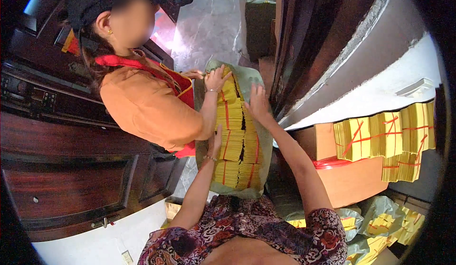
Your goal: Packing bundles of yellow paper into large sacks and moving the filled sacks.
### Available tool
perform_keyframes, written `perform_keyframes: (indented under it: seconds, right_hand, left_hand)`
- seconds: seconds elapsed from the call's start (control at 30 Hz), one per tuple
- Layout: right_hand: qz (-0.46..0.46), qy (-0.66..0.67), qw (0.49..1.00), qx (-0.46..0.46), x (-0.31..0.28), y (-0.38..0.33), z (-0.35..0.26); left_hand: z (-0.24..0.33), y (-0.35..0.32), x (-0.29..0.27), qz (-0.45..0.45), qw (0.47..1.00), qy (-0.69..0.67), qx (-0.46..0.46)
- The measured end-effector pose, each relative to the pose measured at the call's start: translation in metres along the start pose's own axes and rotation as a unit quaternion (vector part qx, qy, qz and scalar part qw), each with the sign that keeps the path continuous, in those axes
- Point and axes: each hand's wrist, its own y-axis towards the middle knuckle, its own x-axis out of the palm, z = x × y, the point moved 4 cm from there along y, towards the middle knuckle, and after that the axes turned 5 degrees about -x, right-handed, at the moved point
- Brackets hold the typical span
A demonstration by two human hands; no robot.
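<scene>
The person's patterned sleeves (266,231) fill the lower edge, both arms reaching up to a greenish sack (259,82) packed with yellow paper bundles (235,141) tied in red string. The left hand (216,144) lies flat on the bundles' left edge and the right hand (259,104) spreads open over the top right, seemingly to steady the load. Beyond the fingertips, a co-worker's hand (216,78) holds the sack's far end.

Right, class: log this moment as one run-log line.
left hand: on bundles | right hand: on bundles | bag: open | co-worker's hand: on bundles
</scene>
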Motion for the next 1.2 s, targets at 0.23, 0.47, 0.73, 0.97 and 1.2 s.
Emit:
perform_keyframes:
  seconds: [0.23,0.47,0.73,0.97,1.2]
  right_hand:
    - [0.056,0.015,0.998,0.016,0.020,0.060,-0.003]
    - [-0.002,0.005,0.999,0.043,0.069,0.116,0.035]
    - [0.196,0.181,0.942,0.201,0.048,0.097,0.107]
    - [0.193,0.255,0.944,0.079,0.063,0.101,0.071]
    - [0.027,0.046,0.998,0.019,0.072,0.154,0.046]
  left_hand:
    - [-0.037,-0.001,-0.019,-0.035,0.999,-0.006,0.026]
    - [0.026,-0.025,0.004,-0.024,0.999,0.027,-0.023]
    - [0.141,-0.034,0.005,-0.101,0.991,0.091,-0.018]
    - [0.020,-0.013,0.026,-0.067,0.990,0.066,-0.110]
    - [0.055,-0.014,0.008,0.014,0.994,0.104,-0.008]
